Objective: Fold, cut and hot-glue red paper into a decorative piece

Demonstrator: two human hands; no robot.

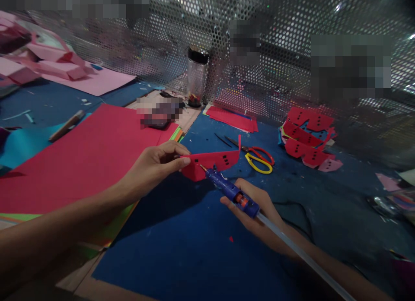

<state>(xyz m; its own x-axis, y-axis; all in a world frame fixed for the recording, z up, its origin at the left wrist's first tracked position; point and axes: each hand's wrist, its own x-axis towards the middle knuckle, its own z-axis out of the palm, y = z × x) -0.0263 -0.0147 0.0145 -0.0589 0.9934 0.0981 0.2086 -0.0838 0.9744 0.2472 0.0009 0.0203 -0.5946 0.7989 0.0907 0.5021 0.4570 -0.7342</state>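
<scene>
My left hand (155, 165) pinches the left end of a red cut paper piece (212, 162) with small dark holes, holding it just above the blue table cover (194, 249). My right hand (256, 208) is wrapped round a blue glue gun (231, 192) with a clear glue stick (301, 255) trailing from its back. The gun's metal tip touches the lower edge of the red piece near its middle.
Red and yellow scissors (257, 156) lie just behind the piece. A pile of similar red cut-outs (306, 139) sits at the right. A big red paper sheet (81, 158) lies over coloured sheets on the left. A clear jar (196, 78) stands by the perforated metal wall (285, 29).
</scene>
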